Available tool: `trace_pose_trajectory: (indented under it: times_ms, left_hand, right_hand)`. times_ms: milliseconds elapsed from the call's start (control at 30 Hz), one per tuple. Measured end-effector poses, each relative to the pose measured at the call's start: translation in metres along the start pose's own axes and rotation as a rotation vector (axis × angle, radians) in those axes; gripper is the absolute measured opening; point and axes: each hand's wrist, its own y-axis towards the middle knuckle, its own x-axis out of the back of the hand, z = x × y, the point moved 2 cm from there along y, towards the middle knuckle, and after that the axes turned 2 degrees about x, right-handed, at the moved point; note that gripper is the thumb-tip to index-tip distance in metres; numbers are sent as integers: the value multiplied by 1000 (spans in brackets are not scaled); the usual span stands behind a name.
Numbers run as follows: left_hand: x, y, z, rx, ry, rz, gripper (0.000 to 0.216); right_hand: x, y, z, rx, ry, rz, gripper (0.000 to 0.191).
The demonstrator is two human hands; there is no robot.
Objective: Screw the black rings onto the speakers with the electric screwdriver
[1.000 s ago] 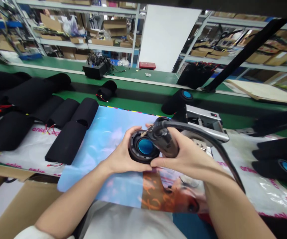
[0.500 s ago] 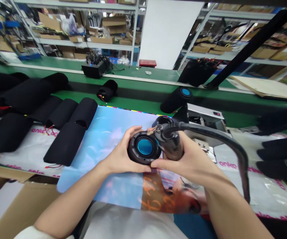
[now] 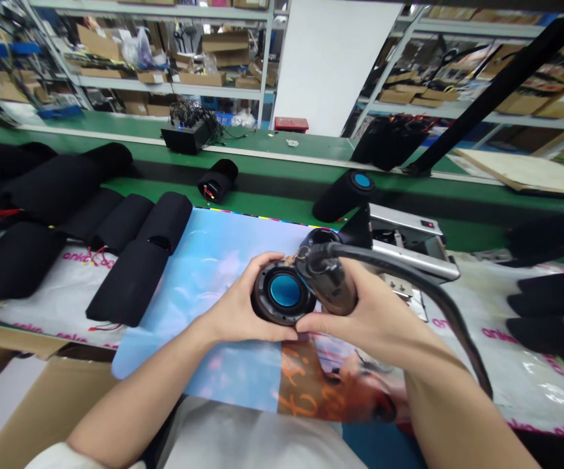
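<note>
My left hand (image 3: 236, 303) is wrapped around a black cylindrical speaker (image 3: 266, 305), its round end with a shiny blue disc facing up. In my right hand (image 3: 365, 306) is a dark electric screwdriver (image 3: 333, 286), with a thick black cable leaving its top. The screwdriver stands over the right rim of the speaker; its tip is hidden. My right thumb touches the speaker's lower edge. Beneath both hands lies a printed blue and brown sheet (image 3: 208, 260). Just behind the screwdriver shows a dark round part (image 3: 320, 238).
Several black fabric-covered cylinders (image 3: 126, 280) lie at left. A metal-cased device (image 3: 404, 238) stands right of my hands. Farther back on the green belt are a small black cylinder (image 3: 218, 181) and a blue-ended speaker (image 3: 343, 195). More speakers (image 3: 546, 335) lie at right.
The screwdriver's top has tilted slightly to the left and its cable has shifted. The small black cylinder on the green belt has moved a little to the right. Both hands keep their hold.
</note>
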Motion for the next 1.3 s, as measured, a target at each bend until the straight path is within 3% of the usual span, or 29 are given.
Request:
trace_pose_trajectory:
  times_ms: [133, 267, 467, 567, 633, 767, 867, 933, 1100, 1300]
  left_hand:
    - [-2, -2, 0, 17, 7, -23, 101]
    - [-7, -6, 5, -39, -9, -92, 99]
    - [-6, -5, 11, -95, 20, -102, 111]
    - [-3, -3, 14, -72, 62, -157, 103]
    - [0, -3, 15, -63, 99, -173, 96]
    - [0, -5, 13, -121, 184, -164, 88]
    - [-12, -1, 12, -177, 207, -154, 83]
    - [-28, 6, 12, -200, 165, -82, 81]
    - [-73, 20, 10, -168, 38, 148, 83]
    - [-81, 23, 9, -154, 55, 168, 85]
  right_hand:
    - [4, 4, 0, -24, -95, 81, 53]
    - [-3, -3, -3, -54, -107, 3, 58]
    - [-15, -9, -6, -81, 92, -29, 63]
    - [-4, -6, -9, -90, 158, -63, 63]
    - [13, -8, -11, -35, 299, -199, 56]
    - [63, -28, -15, 286, 626, -684, 57]
    - [86, -39, -16, 487, 628, -950, 61]
    - [90, -36, -18, 548, 621, -1026, 59]
    - [82, -15, -24, 426, 568, -943, 58]
    - [78, -5, -34, 254, 483, -857, 77]
